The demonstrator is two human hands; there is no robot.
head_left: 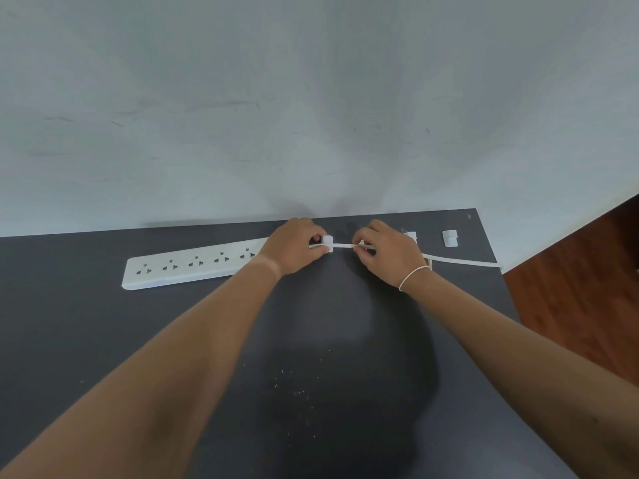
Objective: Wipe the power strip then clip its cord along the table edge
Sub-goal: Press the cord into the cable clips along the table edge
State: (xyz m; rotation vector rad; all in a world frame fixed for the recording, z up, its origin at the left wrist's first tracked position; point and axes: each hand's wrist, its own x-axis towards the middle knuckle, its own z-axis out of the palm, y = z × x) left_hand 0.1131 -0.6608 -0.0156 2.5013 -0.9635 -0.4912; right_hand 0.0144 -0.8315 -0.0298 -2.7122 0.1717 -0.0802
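Note:
A long white power strip (186, 266) lies flat on the dark grey table (103, 323), near the wall. Its flat white cord (460, 261) runs right to the table's right edge and drops over it. My left hand (294, 248) covers the strip's right end and pinches the cord at a small white clip (327, 243). Just right of it, my right hand (383, 252) pinches the same cord. A second white clip (411, 236) peeks out behind my right hand. A third clip (450, 237) stands alone further right, away from the cord.
A pale wall (311, 98) rises straight behind the table's back edge. The table's right edge (501, 271) drops to a reddish wooden floor (581, 288). Small light specks (297, 392) are scattered on the tabletop near me.

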